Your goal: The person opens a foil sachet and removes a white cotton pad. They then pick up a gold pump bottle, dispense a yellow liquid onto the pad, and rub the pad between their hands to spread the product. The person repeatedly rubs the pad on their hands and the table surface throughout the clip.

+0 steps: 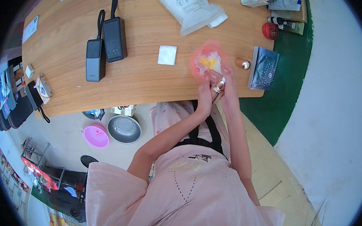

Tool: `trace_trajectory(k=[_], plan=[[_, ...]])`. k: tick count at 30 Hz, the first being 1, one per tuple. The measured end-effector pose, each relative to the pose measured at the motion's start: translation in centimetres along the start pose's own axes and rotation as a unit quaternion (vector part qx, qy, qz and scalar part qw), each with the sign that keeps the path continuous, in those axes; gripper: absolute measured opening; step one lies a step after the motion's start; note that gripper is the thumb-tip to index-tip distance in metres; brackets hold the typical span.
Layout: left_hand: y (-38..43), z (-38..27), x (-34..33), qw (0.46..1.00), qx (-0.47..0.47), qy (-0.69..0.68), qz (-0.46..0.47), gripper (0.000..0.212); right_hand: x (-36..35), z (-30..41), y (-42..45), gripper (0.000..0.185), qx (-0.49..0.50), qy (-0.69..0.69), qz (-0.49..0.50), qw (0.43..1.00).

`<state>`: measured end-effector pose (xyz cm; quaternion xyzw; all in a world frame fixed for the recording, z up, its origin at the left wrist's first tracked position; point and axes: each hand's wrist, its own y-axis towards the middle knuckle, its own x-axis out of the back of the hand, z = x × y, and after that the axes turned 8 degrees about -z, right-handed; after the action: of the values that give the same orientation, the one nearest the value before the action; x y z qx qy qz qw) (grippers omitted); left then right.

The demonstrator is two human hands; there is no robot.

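Observation:
Near the table's front edge, my left hand (pixel 205 94) is closed around a small cosmetic bottle (pixel 217 89) with a shiny gold collar. My right hand (pixel 229 81) touches the bottle's top from the other side, its fingers bent around a small pale part; whether it grips that part is unclear. Just beyond my hands sits a pink translucent bowl (pixel 194 71) holding white, crumpled material and yellow pieces. A brown cylindrical cap (pixel 240 63) with a silvery end lies right of the bowl. A folded white cloth or tissue (pixel 167 55) lies to its left.
Two power banks (pixel 115 40) with straps lie left on the wooden table (pixel 139 79). A white plastic package (pixel 187 7) is at the back. At right are a dark patterned box (pixel 266 68), a round red container (pixel 270 31) and tubes. Basins (pixel 124 129) stand on the floor.

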<state>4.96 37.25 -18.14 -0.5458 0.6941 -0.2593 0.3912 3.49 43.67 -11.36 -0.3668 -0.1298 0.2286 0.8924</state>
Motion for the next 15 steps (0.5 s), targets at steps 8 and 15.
trace_trajectory(k=[8,15], plan=[[0.5,0.6,-0.2,0.999,-0.019,-0.038,-0.014,0.043,0.4,-0.6,0.5,0.03,0.03,-0.034,0.016,0.999],[0.2,0.1,-0.2,0.998,0.003,-0.059,0.033,0.042,0.5,0.1,0.4,0.028,-0.004,-0.021,-0.002,1.0]])
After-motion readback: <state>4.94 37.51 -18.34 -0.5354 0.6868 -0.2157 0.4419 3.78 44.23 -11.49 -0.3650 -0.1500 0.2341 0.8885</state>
